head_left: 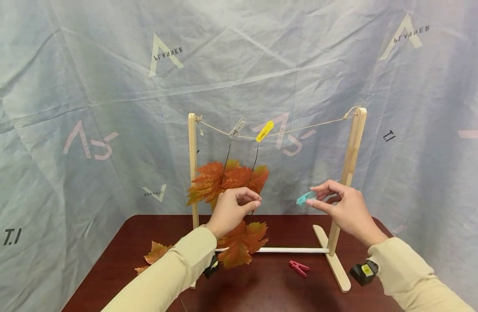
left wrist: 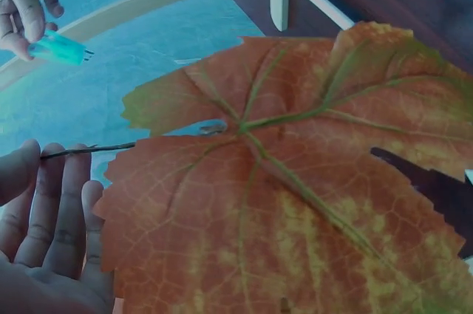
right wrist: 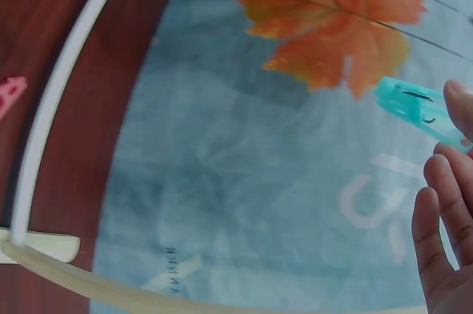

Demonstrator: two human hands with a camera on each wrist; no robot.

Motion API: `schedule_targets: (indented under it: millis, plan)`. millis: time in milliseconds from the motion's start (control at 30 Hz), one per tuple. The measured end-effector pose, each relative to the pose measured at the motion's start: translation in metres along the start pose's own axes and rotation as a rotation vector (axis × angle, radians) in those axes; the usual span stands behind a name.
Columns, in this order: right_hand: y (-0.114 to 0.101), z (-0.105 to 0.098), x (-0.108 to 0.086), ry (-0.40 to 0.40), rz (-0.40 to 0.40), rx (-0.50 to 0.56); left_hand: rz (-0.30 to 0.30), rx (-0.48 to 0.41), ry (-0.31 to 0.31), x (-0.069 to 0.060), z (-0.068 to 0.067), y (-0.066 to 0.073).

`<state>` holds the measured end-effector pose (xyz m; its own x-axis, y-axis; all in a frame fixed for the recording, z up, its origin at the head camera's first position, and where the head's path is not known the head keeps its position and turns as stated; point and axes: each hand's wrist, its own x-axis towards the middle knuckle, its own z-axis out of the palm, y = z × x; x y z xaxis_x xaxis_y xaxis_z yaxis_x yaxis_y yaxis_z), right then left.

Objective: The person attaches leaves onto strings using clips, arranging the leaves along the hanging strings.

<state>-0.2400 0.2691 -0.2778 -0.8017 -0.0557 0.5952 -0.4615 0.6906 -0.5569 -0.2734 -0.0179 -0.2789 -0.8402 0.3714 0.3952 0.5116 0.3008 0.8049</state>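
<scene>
My left hand pinches the thin dark stem of an orange-red artificial maple leaf, which hangs below the fingers. In the left wrist view that leaf fills most of the picture. Thumb and fingers of my right hand pinch a turquoise clothespin, held apart from the line. Behind the hands, a twine line sags between two wooden posts. A clear clothespin and a yellow clothespin sit on it, with leaves hanging by their stems beneath.
A pink clothespin lies on the dark red table. At the left, another leaf lies partly behind my sleeve. The stand has a right post, a left post, a white crossbar and a wooden foot.
</scene>
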Motion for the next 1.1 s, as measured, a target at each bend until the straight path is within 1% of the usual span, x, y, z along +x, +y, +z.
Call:
schedule_targets:
  millis: [267,367,467,667,800,967,1100]
  plan:
    - [-0.005,-0.024,0.018,0.053,-0.04,0.024,0.029,0.013,0.027,0.02,0.015,0.017]
    - [-0.007,-0.03,0.024,0.061,-0.049,0.005,0.036,0.008,0.035,0.027,0.02,0.023]
    - [-0.01,-0.035,0.029,0.058,-0.04,-0.009,0.039,0.005,0.053,0.033,0.023,0.028]
    - [-0.02,-0.046,0.041,0.058,-0.012,-0.02,0.025,-0.012,0.113,0.045,0.027,0.038]
    - [-0.028,-0.05,0.053,0.066,-0.008,-0.001,0.0,-0.028,0.157,0.055,0.028,0.043]
    - [-0.039,-0.053,0.069,0.075,-0.002,0.026,0.003,-0.025,0.217,0.065,0.029,0.049]
    - [-0.048,-0.056,0.083,0.074,-0.007,0.053,-0.001,-0.054,0.261,0.071,0.029,0.053]
